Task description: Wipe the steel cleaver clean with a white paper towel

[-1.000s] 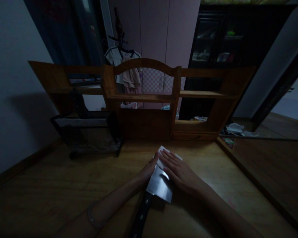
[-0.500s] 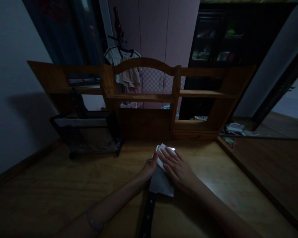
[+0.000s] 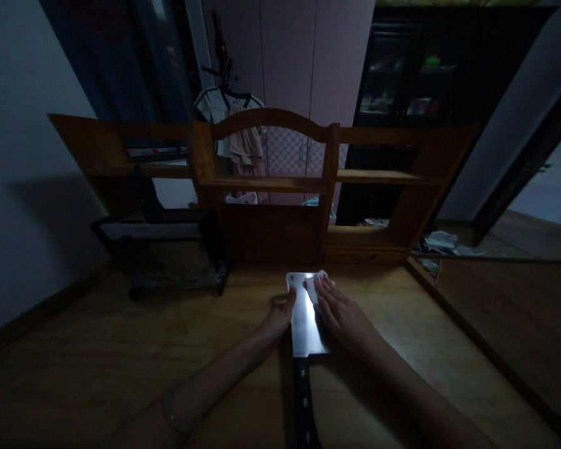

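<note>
A cleaver [image 3: 303,330] with a broad shiny blade and a black riveted handle lies above the wooden desktop, its handle pointing toward me. My left hand [image 3: 280,315] grips the blade's left edge near the far end, thumb on top and fingers underneath. A folded white tissue [image 3: 313,290] rests against the upper right of the blade. Over it sits my right hand [image 3: 339,312], its fingers together and pressing the tissue to the metal. The underside of the blade is hidden.
On the left of the desk [image 3: 168,349] stands a black-framed knife holder or rack [image 3: 168,249] with a dark handle sticking up. A wooden shelf unit [image 3: 266,182] runs along the back. Clothes [image 3: 243,131] hang behind it, and a raised edge [image 3: 477,343] borders the desk's right side.
My right hand and the tissue have shifted to the right edge of the blade, uncovering its face. The cleaver has turned, its handle swinging right, and the blade now shines brightly.
</note>
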{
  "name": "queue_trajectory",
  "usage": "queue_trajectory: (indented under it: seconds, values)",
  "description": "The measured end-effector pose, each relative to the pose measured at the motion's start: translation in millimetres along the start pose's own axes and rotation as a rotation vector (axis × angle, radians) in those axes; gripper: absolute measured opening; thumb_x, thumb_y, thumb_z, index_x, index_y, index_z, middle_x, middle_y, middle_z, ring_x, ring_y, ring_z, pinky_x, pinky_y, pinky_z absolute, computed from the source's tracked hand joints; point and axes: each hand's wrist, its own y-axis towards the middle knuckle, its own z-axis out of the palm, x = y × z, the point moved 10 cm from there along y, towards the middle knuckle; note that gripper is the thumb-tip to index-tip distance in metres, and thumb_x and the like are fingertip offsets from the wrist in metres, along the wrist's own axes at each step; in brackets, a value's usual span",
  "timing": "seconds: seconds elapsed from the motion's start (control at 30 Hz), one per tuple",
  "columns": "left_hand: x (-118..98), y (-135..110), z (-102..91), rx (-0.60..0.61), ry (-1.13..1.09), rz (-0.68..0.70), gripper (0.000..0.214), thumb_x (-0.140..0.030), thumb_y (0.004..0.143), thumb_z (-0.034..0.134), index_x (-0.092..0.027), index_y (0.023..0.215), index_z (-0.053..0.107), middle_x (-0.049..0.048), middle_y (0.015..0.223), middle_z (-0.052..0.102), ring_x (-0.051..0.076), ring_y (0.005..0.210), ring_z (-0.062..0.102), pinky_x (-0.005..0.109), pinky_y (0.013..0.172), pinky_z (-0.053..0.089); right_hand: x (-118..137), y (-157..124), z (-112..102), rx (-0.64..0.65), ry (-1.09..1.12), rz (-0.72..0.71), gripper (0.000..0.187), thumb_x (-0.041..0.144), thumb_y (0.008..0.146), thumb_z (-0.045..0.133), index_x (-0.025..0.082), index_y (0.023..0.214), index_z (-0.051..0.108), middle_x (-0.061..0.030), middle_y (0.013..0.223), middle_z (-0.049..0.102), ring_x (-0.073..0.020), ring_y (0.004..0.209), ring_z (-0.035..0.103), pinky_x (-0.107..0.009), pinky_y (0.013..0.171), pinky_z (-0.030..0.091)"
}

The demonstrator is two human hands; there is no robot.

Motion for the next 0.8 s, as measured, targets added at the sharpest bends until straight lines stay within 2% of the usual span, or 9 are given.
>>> queue_trajectory:
  seconds: [0.07,0.2,0.33,0.5,0.63,0.8]
  values:
    - [-9.2,-2.0,4.5,-0.044,-0.002,0.024,0.066,-0.064,0.087,0.046,-0.009,0.116,0.065,0.0154,0.096,0.074,0.027,0.093,0.069,0.034,0.086,0.05,9.5,-0.9,4.0,0.057,-0.011,-0.03,0.052,0.038,0.101,0.03,0.02,0.149,0.029,-0.0054,0.155,0.027,-0.0224,0.144,0.019,-0.047,0.118,0.026]
    - [-9.9,-6.6,25.1,0.025,-0.159,-0.099,0.077,-0.071,0.088,0.031,-0.009,0.121,0.062,0.0166,0.106,0.071,0.029,0.104,0.065,0.037,0.093,0.048,35.7,-3.8,14.0,0.184,-0.005,-0.13,0.055,0.04,0.1,0.031,0.021,0.151,0.021,-0.0033,0.157,0.019,-0.0203,0.146,0.014,-0.043,0.12,0.022]
    - [-10.2,-7.7,29.6,0.09,-0.238,-0.112,0.08,-0.073,0.087,0.031,-0.007,0.12,0.062,0.0185,0.114,0.068,0.03,0.113,0.06,0.038,0.1,0.044,46.4,-5.2,18.0,0.23,0.017,-0.164,0.055,0.04,0.101,0.03,0.025,0.152,0.018,-0.0002,0.157,0.016,-0.0197,0.146,0.013,-0.044,0.12,0.021]
    - [-4.9,-6.7,23.8,0.11,-0.189,-0.133,0.081,-0.073,0.087,0.027,-0.01,0.125,0.059,0.0173,0.108,0.07,0.029,0.1,0.066,0.04,0.095,0.046,38.1,-3.2,15.4,0.205,-0.01,-0.147,0.052,0.038,0.101,0.028,0.024,0.151,0.022,-0.0003,0.156,0.02,-0.0194,0.145,0.016,-0.043,0.12,0.022]
    - [0.1,-7.2,17.4,0.077,-0.11,-0.182,0.09,-0.078,0.083,0.026,-0.003,0.116,0.064,0.0193,0.094,0.073,0.027,0.082,0.07,0.037,0.084,0.05,23.6,-1.1,9.9,0.159,-0.071,-0.099,0.052,0.037,0.101,0.027,0.02,0.15,0.026,-0.0038,0.155,0.024,-0.0192,0.145,0.018,-0.043,0.119,0.024]
    - [-5.4,-9.5,23.6,0.06,-0.155,-0.171,0.086,-0.073,0.088,0.026,-0.002,0.121,0.062,0.0187,0.09,0.074,0.025,0.079,0.07,0.034,0.083,0.049,-1.0,0.6,1.5,0.073,-0.205,-0.037,0.052,0.036,0.101,0.028,0.01,0.145,0.038,-0.0127,0.151,0.035,-0.0236,0.144,0.022,-0.047,0.117,0.027]
